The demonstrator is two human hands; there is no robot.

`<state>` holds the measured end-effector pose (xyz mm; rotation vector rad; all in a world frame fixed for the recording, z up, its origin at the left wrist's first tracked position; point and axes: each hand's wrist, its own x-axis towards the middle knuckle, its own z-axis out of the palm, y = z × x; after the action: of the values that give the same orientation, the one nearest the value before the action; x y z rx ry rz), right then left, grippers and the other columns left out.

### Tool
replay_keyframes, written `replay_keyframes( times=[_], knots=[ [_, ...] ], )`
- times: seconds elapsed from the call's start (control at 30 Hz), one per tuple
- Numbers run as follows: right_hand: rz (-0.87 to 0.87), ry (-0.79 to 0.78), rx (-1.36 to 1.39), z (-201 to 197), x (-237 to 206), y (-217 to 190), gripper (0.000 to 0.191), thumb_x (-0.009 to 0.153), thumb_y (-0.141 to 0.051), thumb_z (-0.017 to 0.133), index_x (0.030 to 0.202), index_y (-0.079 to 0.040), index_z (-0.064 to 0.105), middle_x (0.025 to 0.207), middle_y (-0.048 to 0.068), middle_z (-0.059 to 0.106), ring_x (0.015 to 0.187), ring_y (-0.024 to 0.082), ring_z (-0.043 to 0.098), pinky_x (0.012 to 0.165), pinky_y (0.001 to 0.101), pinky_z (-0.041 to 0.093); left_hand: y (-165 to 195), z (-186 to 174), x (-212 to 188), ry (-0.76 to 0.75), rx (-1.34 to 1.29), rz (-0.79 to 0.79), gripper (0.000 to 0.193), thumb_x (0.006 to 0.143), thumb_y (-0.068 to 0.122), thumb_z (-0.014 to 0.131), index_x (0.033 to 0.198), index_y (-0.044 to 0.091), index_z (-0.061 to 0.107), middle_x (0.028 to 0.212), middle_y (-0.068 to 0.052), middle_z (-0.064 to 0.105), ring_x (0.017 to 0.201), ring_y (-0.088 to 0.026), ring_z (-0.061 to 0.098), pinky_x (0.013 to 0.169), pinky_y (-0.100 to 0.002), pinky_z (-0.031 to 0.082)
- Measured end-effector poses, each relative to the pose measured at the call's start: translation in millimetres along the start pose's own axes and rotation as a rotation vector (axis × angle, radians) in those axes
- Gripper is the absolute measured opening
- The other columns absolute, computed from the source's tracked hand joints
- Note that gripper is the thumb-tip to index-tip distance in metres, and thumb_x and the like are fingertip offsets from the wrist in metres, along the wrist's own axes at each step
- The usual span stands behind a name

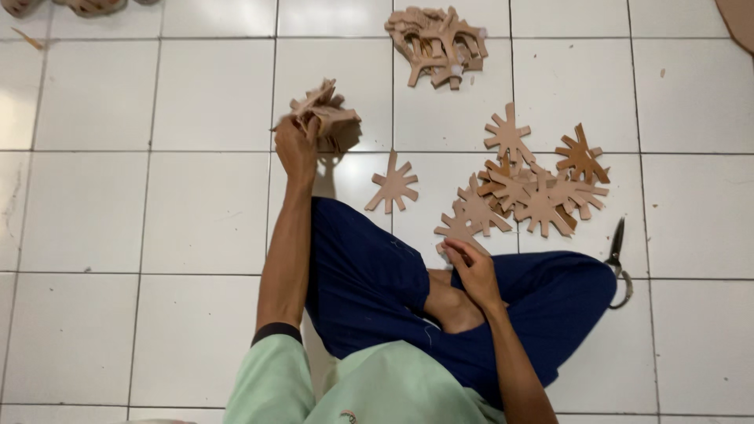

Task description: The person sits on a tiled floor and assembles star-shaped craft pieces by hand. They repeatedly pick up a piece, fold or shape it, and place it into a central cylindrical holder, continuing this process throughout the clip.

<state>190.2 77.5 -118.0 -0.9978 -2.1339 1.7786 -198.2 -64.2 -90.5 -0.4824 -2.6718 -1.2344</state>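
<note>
Cardboard cutouts (323, 115) — tan, spiky star-like shapes — sit bunched in the left hand (297, 148), which is clamped around them above the white tiled floor (94, 212). Right hand (473, 270) pinches one loose cutout (455, 229) at the near edge of a scattered heap (538, 188) — a single star (393, 184) lies between the hands, a second pile (437, 43) sits farther off, and scissors (618, 263) rest beside the knee.

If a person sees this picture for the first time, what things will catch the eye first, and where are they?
First the brown star-shaped cutouts scattered on the white tiled floor at the right, with a heap of cutouts at the top. Then the left hand, raised and gripping a bunch of cutouts, while the right hand touches one cutout near the knee. Scissors lie at the right.
</note>
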Motion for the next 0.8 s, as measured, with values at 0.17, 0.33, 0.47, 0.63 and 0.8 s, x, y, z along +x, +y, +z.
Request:
replay_keyframes(
  times=[0.17,0.33,0.47,0.63,0.8],
  knots=[
    [0.013,-0.010,-0.037,4.2,4.3,-4.3,0.033,0.097,-0.022,0.067,0.125,-0.005,0.072,0.112,0.010,0.079,0.101,0.015,0.074,0.087,0.0268,0.056,10.2,6.8,-10.5,0.008,0.293,0.210,0.023,0.106,0.022,0.062,0.108,0.001,0.071,0.113,-0.016,0.069,0.112,-0.036,0.063,0.099,-0.056,0.049],
    [0.024,-0.021,-0.075,8.7,4.3,-6.0,0.035,0.095,-0.025,0.069,0.124,-0.005,0.072,0.111,0.010,0.080,0.095,0.015,0.073,0.083,0.0280,0.057,22.4,39.4,-7.2,-0.056,0.817,0.527,0.026,0.097,0.019,0.067,0.112,-0.002,0.066,0.128,-0.022,0.061,0.145,-0.047,0.037,0.116,-0.074,0.020],
    [-0.012,-0.012,-0.114,12.2,5.0,-3.5,0.036,0.093,-0.025,0.071,0.124,-0.005,0.073,0.107,0.011,0.080,0.090,0.015,0.074,0.080,0.0277,0.057,24.9,63.6,-0.5,-0.372,1.173,0.650,0.031,0.084,0.023,0.069,0.106,0.001,0.066,0.129,-0.027,0.060,0.148,-0.049,0.027,0.113,-0.071,0.013],
    [-0.075,-0.013,-0.104,14.0,4.0,1.4,0.035,0.092,-0.022,0.074,0.120,-0.001,0.072,0.102,0.012,0.080,0.088,0.015,0.074,0.078,0.0275,0.058,14.1,64.3,7.5,-0.154,1.068,0.688,0.040,0.081,0.017,0.071,0.118,0.001,0.066,0.124,-0.022,0.064,0.142,-0.048,0.037,0.118,-0.071,0.014],
    [-0.076,-0.046,-0.115,15.3,11.0,0.8,0.035,0.091,-0.021,0.074,0.120,-0.002,0.072,0.099,0.011,0.079,0.084,0.014,0.073,0.075,0.0269,0.057,11.3,53.9,8.7,-0.183,0.914,0.627,0.021,0.090,0.009,0.070,0.109,0.002,0.067,0.116,-0.018,0.066,0.141,-0.048,0.044,0.116,-0.076,0.016]
  ],
)
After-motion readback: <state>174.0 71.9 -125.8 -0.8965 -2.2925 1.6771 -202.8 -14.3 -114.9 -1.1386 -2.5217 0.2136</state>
